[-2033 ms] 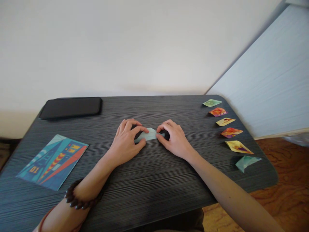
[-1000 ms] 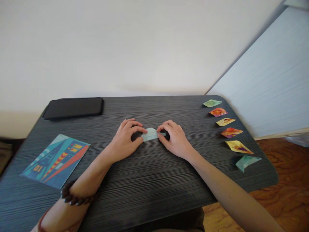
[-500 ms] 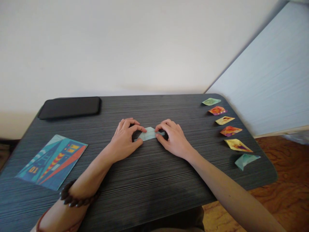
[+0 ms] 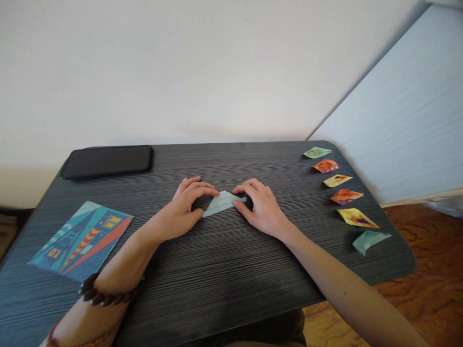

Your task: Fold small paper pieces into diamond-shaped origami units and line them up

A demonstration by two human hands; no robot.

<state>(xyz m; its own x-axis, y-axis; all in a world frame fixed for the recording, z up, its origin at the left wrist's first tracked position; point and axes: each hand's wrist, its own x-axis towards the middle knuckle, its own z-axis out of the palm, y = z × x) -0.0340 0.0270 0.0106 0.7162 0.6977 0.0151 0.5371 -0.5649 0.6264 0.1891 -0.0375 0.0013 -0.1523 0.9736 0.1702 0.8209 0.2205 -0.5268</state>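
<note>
A small pale green piece of folded paper (image 4: 222,202) lies on the dark table between my hands, its right tip pointed. My left hand (image 4: 183,209) is at its left end, with the thumb by the lower left corner and a fingertip on the upper edge. At the other end, my right hand (image 4: 260,205) holds the paper between thumb and index finger, and the narrow tip shows in the gap between them.
Several small folded paper pieces, among them an orange one (image 4: 346,196) and a teal one (image 4: 371,241), line the right side of the table (image 4: 231,270). To the left lie a patterned paper sheet (image 4: 81,241) and a black phone-like slab (image 4: 106,161). A wall rises behind.
My left thumb has slid left and down to the paper's corner, baring more of the paper. The paper is now slightly tilted, left end lower. My right hand has barely moved.
</note>
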